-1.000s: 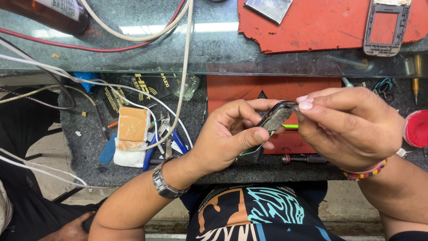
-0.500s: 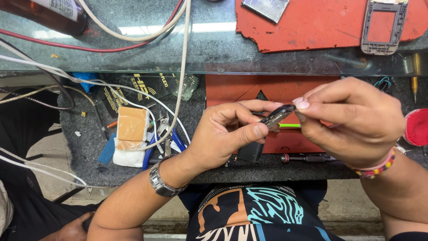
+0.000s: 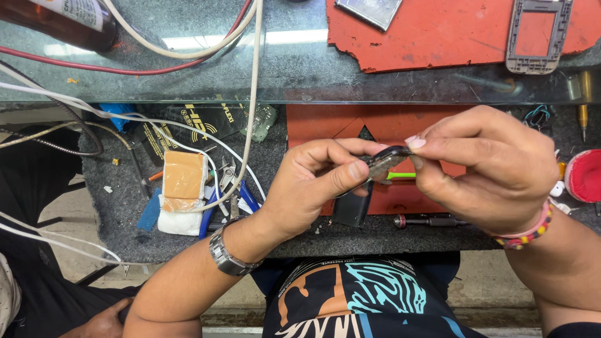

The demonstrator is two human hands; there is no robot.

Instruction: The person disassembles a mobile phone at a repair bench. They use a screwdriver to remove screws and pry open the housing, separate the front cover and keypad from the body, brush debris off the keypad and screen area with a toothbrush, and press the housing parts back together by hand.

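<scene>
Holding: small dark phone part [image 3: 387, 161], pinched between both hands at frame centre, above the bench [image 3: 113, 206] edge.
Left hand [image 3: 316, 184]: closed on the part's lower end, thumb over fingers.
Right hand [image 3: 485, 166]: fingertips closed on its upper end.
Handling: judged light, thin, stiff, likely fragile; best gripped by the edges.
Nearby: red mat [image 3: 438, 31] upper right; grey phone frame [image 3: 538, 34]; screwdriver [image 3: 429, 220] below.

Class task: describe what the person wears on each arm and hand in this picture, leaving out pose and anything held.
The left hand is bare; a silver metal-link wristwatch sits on that wrist. The right hand is bare too, with a beaded bracelet in pink, yellow, red and dark beads at the wrist. Both forearms are uncovered, with no sleeves, gloves or rings visible.
</scene>
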